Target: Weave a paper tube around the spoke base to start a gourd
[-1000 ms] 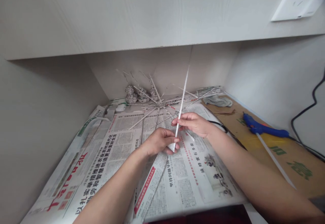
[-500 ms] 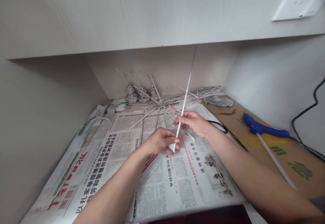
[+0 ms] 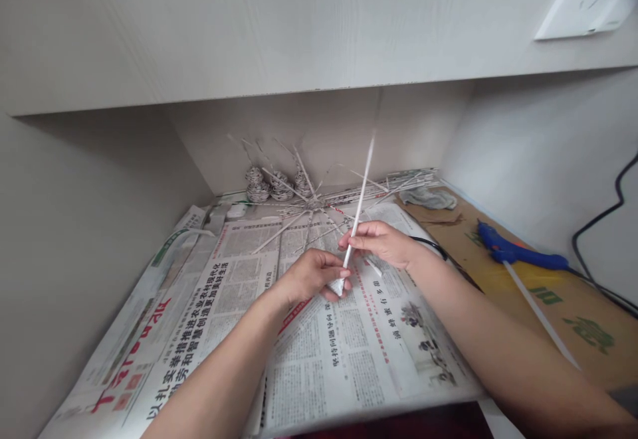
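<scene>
So, the left hand [image 3: 313,273] pinches the lower end of 1 slim white paper tube [image 3: 363,185], tilted above the newspaper [image 3: 309,372]; the right hand [image 3: 381,242], loosely curled, grasps it just higher.

Prob. home craft spot w/ glue gun [image 3: 523,254], newspapers [image 3: 299,372], woven pcs [image 3: 258,191]
</scene>
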Tool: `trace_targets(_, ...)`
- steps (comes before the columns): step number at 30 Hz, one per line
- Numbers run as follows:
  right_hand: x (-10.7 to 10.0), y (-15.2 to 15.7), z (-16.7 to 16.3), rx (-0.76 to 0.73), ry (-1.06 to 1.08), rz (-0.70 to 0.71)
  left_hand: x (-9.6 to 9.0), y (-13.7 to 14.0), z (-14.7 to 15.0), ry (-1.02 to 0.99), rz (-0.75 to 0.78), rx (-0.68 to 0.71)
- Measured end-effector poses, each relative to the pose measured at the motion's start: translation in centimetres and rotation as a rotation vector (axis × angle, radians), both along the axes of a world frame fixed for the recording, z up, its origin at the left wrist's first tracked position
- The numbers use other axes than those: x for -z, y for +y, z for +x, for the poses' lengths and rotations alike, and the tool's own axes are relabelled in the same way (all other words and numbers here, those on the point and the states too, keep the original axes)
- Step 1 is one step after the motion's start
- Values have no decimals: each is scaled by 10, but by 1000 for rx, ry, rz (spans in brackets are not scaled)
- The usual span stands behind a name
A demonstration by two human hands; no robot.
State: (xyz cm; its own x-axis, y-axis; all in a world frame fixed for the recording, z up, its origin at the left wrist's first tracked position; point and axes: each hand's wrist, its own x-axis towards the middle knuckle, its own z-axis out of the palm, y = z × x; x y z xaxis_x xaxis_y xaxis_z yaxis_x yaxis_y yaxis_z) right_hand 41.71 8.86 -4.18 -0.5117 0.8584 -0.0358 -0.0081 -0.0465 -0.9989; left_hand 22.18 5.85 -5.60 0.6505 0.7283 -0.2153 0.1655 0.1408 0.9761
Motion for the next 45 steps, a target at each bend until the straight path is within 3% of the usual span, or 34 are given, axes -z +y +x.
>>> trace_targets(5,2,2,-1,156,-69,73,0,0,0,18,4,1)
trace_targets(11,1,2,4,-17,19,35,-4,-2,-1,14,-7,54)
trace_targets(17,3,3,-1,169,-6,110,-6,-3,0,41,16,44)
trace_targets(22,-2,-1,0,-37,0,81,-7,-4,0,41,14,35)
trace_targets(27,2,0,-3,106,29,81,-9,-4,-1,42,20,50)
trace_targets(32,4,0,-5,20,-13,86,-7,-3,-1,47,51,59)
trace_targets(36,4,-1,-5,123,-16,91,-3,-2,-1,55,64,47)
trace_targets(41,2,-2,-5,-28,19,53,-4,-2,-2,38,57,66)
trace_targets(45,6,0,-7,171,32,100,-6,-2,-2,44,57,50)
